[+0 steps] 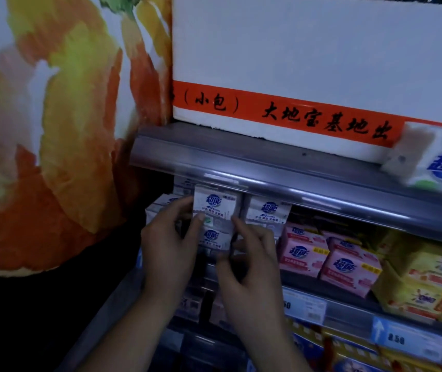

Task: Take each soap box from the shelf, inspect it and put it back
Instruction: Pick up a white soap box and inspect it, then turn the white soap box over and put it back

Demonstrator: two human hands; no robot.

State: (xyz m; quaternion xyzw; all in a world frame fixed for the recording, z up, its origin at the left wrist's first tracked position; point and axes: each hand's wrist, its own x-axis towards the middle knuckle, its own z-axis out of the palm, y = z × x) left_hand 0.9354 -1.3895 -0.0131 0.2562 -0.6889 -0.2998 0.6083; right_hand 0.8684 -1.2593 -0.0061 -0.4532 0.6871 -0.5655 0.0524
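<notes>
left hand (171, 245) and right hand (252, 267) pinch white soap box (215, 208) by its side edges; probably light, stiff, slightly slick.

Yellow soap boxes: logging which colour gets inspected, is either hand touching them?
No; left hand and right hand both hold a white soap box, well left of the yellow soap boxes.

The soap box (214, 204) sits under the shelf rail (268, 181), left of packs (346, 265)
</notes>
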